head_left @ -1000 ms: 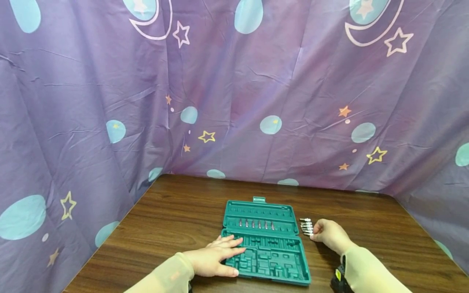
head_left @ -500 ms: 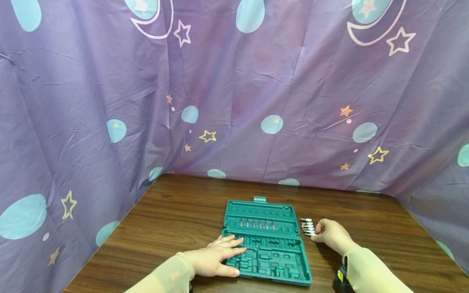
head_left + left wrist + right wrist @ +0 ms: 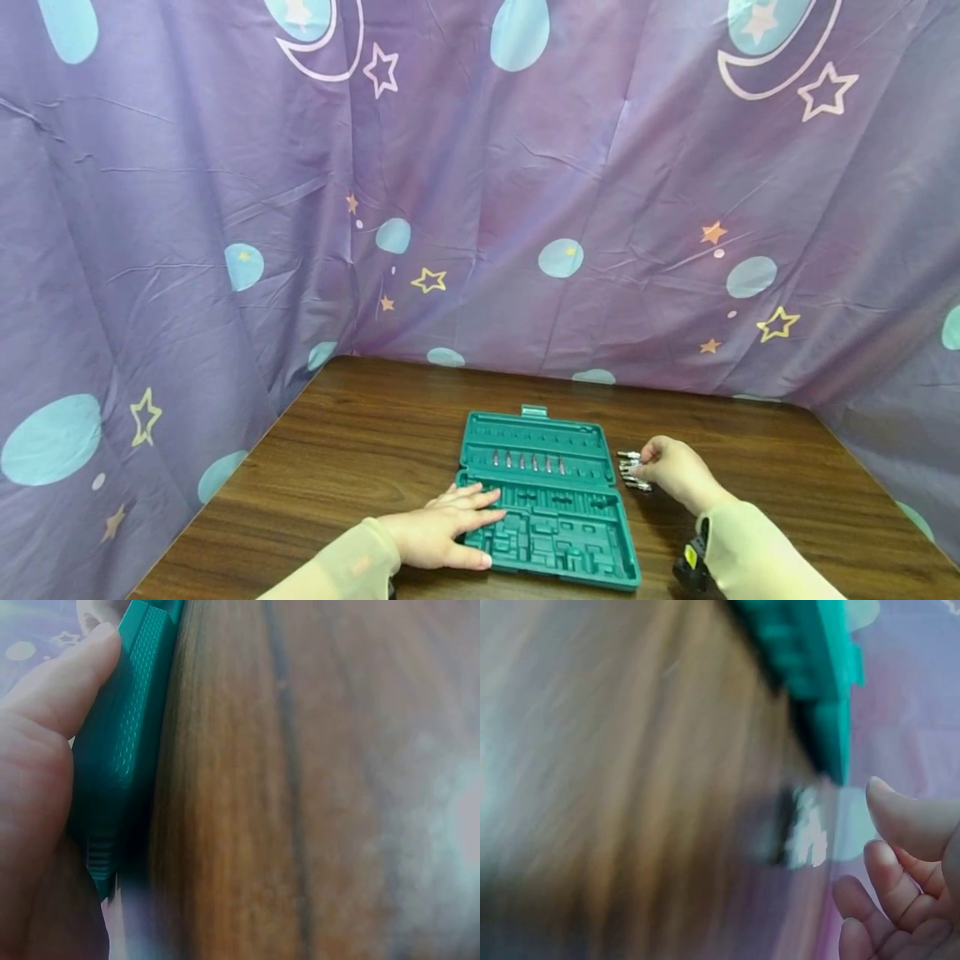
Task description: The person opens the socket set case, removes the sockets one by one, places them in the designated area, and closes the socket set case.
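Observation:
A green plastic bit case (image 3: pixel 551 554) lies unfolded on the table. My left hand (image 3: pixel 442 529) rests on its left edge with fingers spread; in the left wrist view the thumb (image 3: pixel 71 682) lies along the case's side wall (image 3: pixel 131 712). Beside the case on the right is a row of small silver screwdriver bits (image 3: pixel 637 485), partly covered by my right hand (image 3: pixel 678 472), whose fingertips are right over them. The right wrist view has the thumb (image 3: pixel 911 821) apart from the loosely bent fingers, nothing visible between them, and the bits (image 3: pixel 810 829) blurred beyond.
Several reddish bits (image 3: pixel 535 462) stand in a row in the far half of the case. Moulded recesses fill the near half. The brown wooden table (image 3: pixel 375 417) ends at a purple patterned curtain (image 3: pixel 480 208) behind.
My right hand has shifted away from me along the row, uncovering the nearest silver bits. The left hand stays on the case. The head view has tilted slightly.

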